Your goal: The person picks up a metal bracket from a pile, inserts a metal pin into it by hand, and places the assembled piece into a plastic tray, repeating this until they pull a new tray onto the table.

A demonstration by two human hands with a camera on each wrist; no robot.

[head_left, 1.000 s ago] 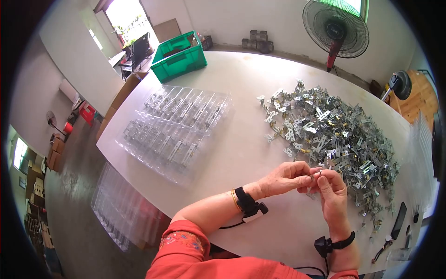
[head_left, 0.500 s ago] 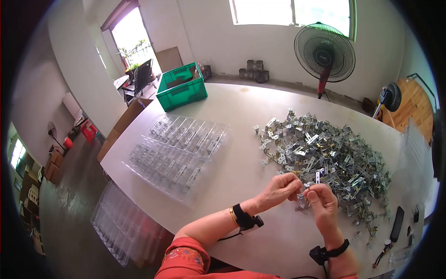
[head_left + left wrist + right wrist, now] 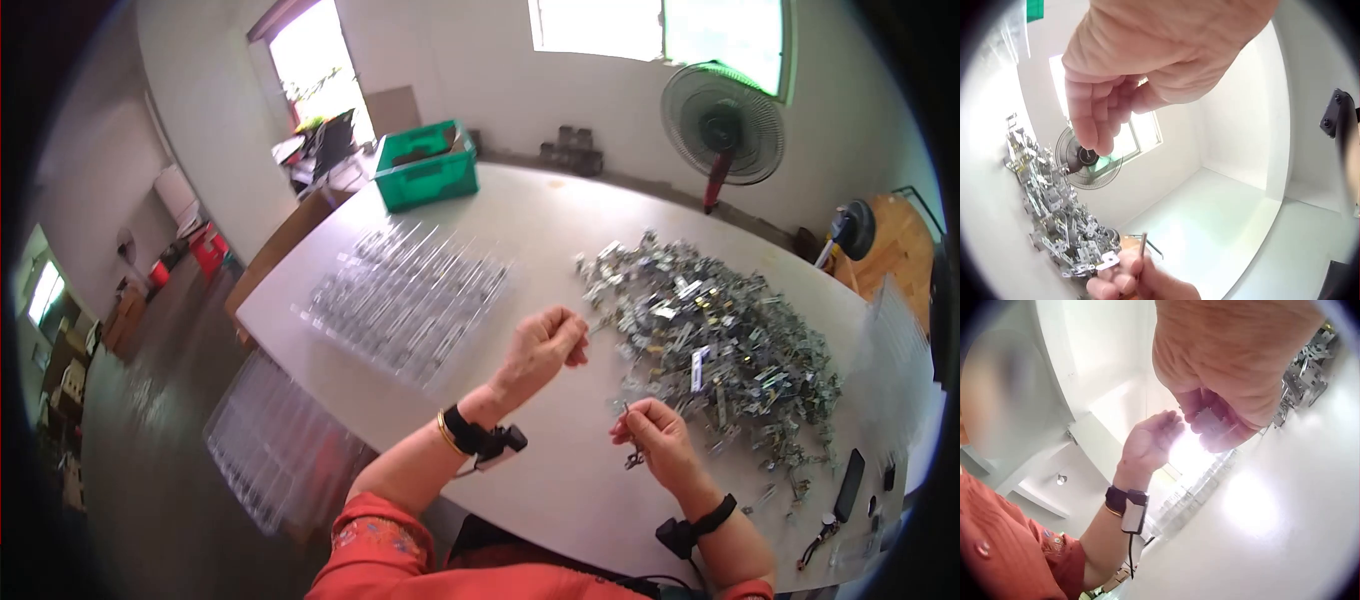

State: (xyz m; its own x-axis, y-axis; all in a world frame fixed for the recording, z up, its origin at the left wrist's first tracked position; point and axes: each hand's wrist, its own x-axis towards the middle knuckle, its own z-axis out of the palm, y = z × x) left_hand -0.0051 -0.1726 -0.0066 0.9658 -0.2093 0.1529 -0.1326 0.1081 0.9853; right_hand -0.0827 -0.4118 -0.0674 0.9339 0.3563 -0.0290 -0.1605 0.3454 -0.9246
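My right hand [image 3: 660, 440] pinches a small metal bracket [image 3: 634, 459] between thumb and fingers over the near side of the table. Its flat plate [image 3: 1210, 422] shows among the fingers in the right wrist view, and in the left wrist view a thin end [image 3: 1144, 244] sticks up past the thumb. Apart from it, my left hand [image 3: 540, 350] hovers over the table between the pile and the trays. Its fingers hang loosely curled, with nothing visible in them in the left wrist view. A heap of similar metal brackets [image 3: 720, 350] spreads beyond the right hand.
Clear plastic trays [image 3: 410, 300] filled with brackets lie at the left of the white table [image 3: 530, 460]. A green crate [image 3: 430, 180] stands at the far edge. More clear trays [image 3: 890, 350] stand at the right, near a dark flat object [image 3: 850, 485]. A fan [image 3: 722, 130] stands beyond.
My hands were close together at the bracket. The left hand has moved away, forward and left, while the right has drawn slightly back and left with the bracket. The head view has shifted.
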